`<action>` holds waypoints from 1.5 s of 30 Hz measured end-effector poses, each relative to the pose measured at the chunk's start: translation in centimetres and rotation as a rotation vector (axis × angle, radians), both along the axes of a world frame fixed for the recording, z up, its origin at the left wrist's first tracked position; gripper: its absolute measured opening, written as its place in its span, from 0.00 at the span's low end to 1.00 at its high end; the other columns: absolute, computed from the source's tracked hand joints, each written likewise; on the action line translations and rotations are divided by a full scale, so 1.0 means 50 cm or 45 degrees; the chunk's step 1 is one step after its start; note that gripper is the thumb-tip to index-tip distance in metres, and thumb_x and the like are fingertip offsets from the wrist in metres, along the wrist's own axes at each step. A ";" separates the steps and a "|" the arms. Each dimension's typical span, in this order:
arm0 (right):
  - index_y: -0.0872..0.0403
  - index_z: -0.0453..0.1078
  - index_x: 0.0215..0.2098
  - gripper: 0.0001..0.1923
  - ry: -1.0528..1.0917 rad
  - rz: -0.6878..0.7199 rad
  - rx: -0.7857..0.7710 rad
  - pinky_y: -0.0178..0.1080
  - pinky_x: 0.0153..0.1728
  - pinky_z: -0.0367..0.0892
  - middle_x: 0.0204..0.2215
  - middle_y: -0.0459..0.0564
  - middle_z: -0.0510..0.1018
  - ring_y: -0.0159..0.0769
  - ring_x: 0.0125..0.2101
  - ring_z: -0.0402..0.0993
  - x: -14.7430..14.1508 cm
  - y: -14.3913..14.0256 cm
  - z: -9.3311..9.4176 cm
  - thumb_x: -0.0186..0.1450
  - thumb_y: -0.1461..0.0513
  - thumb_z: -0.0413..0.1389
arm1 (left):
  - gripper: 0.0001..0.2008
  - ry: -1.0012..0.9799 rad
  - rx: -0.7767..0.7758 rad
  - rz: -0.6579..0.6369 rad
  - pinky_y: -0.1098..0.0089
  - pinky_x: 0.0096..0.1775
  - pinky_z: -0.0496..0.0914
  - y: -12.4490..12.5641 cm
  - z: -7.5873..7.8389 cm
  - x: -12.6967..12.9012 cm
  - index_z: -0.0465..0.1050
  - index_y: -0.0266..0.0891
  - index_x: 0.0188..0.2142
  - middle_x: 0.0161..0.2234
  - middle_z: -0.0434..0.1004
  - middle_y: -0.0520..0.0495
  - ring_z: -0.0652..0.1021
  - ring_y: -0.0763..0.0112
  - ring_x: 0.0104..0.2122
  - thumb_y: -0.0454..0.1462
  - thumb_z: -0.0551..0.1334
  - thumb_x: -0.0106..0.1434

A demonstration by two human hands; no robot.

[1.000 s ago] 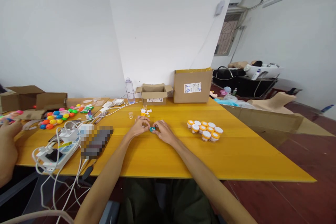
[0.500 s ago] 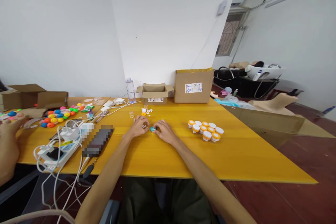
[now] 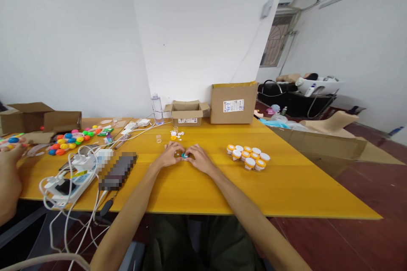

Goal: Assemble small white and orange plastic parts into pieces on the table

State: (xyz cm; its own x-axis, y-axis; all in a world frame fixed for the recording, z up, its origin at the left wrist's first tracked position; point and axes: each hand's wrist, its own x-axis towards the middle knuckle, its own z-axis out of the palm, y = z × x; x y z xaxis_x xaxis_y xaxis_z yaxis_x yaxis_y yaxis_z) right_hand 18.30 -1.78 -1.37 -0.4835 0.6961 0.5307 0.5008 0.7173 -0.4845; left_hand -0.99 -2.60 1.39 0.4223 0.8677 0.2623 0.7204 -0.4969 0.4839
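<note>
From the camera on my head I look down at my two hands, which meet on the yellow table (image 3: 286,194) straight in front of me. My left hand (image 3: 170,156) and my right hand (image 3: 197,159) both rest on the tabletop with fingers curled in, and their fingertips close together on a small teal piece (image 3: 184,156) that sits between them, touching the table; it is too small for me to tell what it is, or exactly how much of it each hand grips. Just beyond my left hand lies a scatter of small white and orange bits (image 3: 177,135), with a tiny clear cup (image 3: 158,139) a little further to the left. Near my right hand, out to its right side, stands a tight cluster of small jars with orange and white lids (image 3: 248,156), upright and touching one another. Beyond both hands, against the wall, are an open cardboard box (image 3: 187,113), a taller closed box (image 3: 233,102) to the right of it, and a clear bottle (image 3: 157,109) to the left of it. Well to the left of my left hand lie a power strip with white cables (image 3: 71,180) and a heap of coloured balls (image 3: 68,142). At the far left edge another person's hand (image 3: 9,165) holds more coloured balls.
</note>
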 end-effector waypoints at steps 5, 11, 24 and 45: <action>0.49 0.75 0.32 0.03 0.016 -0.001 0.033 0.44 0.43 0.65 0.35 0.48 0.78 0.40 0.39 0.70 -0.002 0.001 -0.004 0.62 0.65 0.63 | 0.08 -0.019 0.011 -0.018 0.56 0.56 0.60 0.002 -0.005 -0.001 0.77 0.44 0.38 0.42 0.76 0.46 0.68 0.57 0.50 0.41 0.66 0.58; 0.49 0.74 0.31 0.07 0.035 -0.017 0.034 0.44 0.43 0.65 0.35 0.49 0.77 0.40 0.39 0.69 -0.001 0.005 -0.007 0.63 0.68 0.59 | 0.08 -0.021 -0.005 -0.004 0.56 0.56 0.60 0.001 -0.007 0.003 0.77 0.45 0.38 0.42 0.77 0.47 0.69 0.56 0.50 0.41 0.67 0.57; 0.50 0.73 0.29 0.08 0.018 0.026 0.043 0.45 0.43 0.66 0.35 0.49 0.77 0.40 0.40 0.69 0.009 0.010 0.001 0.62 0.70 0.59 | 0.08 -0.043 0.002 0.000 0.55 0.57 0.60 -0.008 0.002 0.016 0.76 0.44 0.36 0.39 0.78 0.47 0.70 0.57 0.48 0.39 0.67 0.56; 0.50 0.72 0.30 0.08 0.303 -0.134 0.083 0.47 0.49 0.65 0.39 0.50 0.76 0.41 0.44 0.70 0.011 0.010 0.011 0.66 0.65 0.54 | 0.09 -0.236 0.095 0.069 0.60 0.53 0.66 0.012 0.003 0.000 0.78 0.44 0.35 0.39 0.80 0.48 0.73 0.60 0.47 0.45 0.66 0.58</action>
State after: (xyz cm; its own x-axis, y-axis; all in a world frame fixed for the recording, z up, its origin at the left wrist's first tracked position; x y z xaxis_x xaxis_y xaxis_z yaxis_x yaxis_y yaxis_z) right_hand 18.84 -1.28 -0.80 -0.2668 0.6965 0.6661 0.4515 0.7010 -0.5521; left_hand -0.97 -1.99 1.52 0.3136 0.8632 0.3956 0.6492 -0.4990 0.5741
